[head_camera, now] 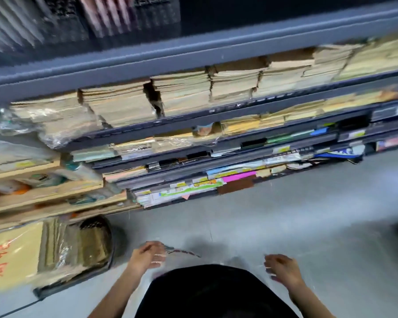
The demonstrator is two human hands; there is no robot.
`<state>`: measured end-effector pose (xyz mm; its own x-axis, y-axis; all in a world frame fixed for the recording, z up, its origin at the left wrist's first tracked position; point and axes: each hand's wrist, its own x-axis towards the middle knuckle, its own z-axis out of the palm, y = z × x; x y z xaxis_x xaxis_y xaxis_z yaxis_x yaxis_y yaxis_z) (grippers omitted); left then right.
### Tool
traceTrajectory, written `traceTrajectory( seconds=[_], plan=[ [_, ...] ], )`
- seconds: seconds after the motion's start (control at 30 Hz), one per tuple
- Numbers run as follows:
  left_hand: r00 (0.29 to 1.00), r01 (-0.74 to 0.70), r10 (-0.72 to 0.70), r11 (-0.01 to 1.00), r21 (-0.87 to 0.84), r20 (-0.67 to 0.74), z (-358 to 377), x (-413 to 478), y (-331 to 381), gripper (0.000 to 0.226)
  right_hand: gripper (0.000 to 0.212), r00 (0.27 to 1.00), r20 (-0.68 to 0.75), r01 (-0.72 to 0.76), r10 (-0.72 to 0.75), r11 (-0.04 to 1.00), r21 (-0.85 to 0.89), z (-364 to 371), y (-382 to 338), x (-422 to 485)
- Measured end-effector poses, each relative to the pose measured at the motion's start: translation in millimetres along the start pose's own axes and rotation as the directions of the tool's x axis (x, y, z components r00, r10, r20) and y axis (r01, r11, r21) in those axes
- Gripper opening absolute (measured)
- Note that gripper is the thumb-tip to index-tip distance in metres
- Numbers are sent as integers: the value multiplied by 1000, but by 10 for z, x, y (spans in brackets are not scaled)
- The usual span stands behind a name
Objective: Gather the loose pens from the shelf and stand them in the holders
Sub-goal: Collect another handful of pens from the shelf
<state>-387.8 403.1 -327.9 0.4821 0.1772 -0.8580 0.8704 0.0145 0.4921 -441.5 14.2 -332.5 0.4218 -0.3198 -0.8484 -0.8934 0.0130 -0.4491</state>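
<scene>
Head view: blurred; you face grey metal shelf (193,51) of paper stacks.
Left hand (147,254): fingers bent, grip unclear.
Right hand (282,269): relaxed, empty, likely between reaches.
Pens, holders: none visible.

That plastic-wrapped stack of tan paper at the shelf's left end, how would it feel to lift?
The plastic-wrapped stack is thick, so it is probably heavy for its size. Its shiny, crinkled wrap looks slippery, and loose wrap at the front may shift when gripped.

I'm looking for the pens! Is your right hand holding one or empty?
Empty, it seems: the right hand hangs over the grey floor, fingers loosely curled round nothing. The picture is blurry.
</scene>
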Motion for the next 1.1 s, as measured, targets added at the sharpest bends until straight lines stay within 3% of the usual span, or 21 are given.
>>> traceTrajectory(
  seconds=[0.2, 0.4, 0.57, 0.73, 0.8, 0.93, 1.03, 1.1],
  plan=[
    [996, -89, 88, 992, 86, 12, 674, -122, -166, 9, 12, 1000, -17, 5, -5, 1000, 4, -755, 304, 107],
    [979, -193, 172, 951, 240, 105, 1574, -237, 287, 17, 7, 991, -126, 47, -32, 992, 119, -1380, 142, 307],
    [924, -368, 303, 868, 333, 233, 2366, -242, 1032, 19, 11, 983, -136, 135, -124, 988, 74, -1780, -473, 530],
    [817, -559, 453, 773, 300, 357, 3205, -441, 1916, 12, 10, 924, -183, 331, -337, 942, -63, -2377, -1489, 682],
    [748, -636, 483, 718, 283, 456, 3551, -636, 2363, 6, 12, 868, -229, 424, -440, 898, -118, -2652, -1944, 725],
    [608, -771, 587, 597, 221, 535, 4132, -1198, 3240, 25, 14, 691, -303, 643, -656, 749, -156, -3120, -2859, 655],
    [458, -872, 711, 476, 114, 533, 4420, -1677, 3799, 19, 10, 473, -295, 798, -830, 546, -256, -3365, -3501, 466],
    [347, -935, 806, 339, 106, 479, 4595, -1918, 4157, 14, 16, 269, -237, 881, -934, 338, -330, -3503, -3907, 380]
  ],
)
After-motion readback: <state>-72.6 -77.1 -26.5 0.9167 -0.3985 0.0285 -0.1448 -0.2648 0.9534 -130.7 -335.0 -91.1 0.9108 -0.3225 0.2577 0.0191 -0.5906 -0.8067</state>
